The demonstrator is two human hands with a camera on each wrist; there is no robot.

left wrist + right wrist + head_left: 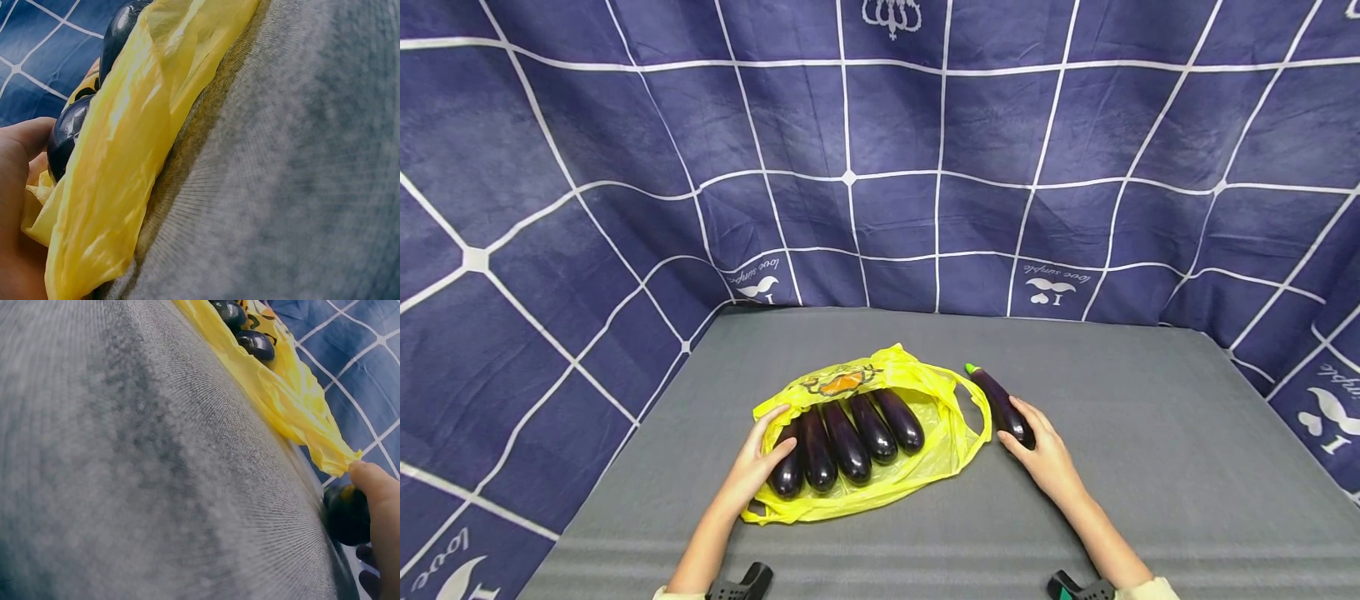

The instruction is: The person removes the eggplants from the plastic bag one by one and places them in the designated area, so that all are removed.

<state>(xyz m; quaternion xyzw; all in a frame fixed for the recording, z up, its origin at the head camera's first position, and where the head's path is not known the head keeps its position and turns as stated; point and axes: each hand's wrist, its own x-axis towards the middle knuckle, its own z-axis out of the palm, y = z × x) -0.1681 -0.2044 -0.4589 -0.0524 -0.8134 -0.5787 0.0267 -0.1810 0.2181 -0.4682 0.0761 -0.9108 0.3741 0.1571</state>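
In the head view, a yellow plastic bag [880, 497] lies on its side with several dark purple eggplants [848, 454] side by side in its mouth. My left hand [748, 471] holds the bag's left edge, its thumb against the leftmost eggplant [786, 479]; the left wrist view shows the thumb touching a glossy eggplant [67, 131] beside the yellow plastic [119, 162]. Right of the bag, my right hand [1048, 458] grips the rounded end of a separate eggplant [992, 396], its green stem pointing away. The right wrist view shows that eggplant [347, 515] beside the thumb.
The bag and eggplants rest on a grey cloth-covered table [1150, 400]. A blue curtain with white grid lines [895, 125] hangs behind and at both sides. A looped bag handle [973, 408] lies close to the separate eggplant.
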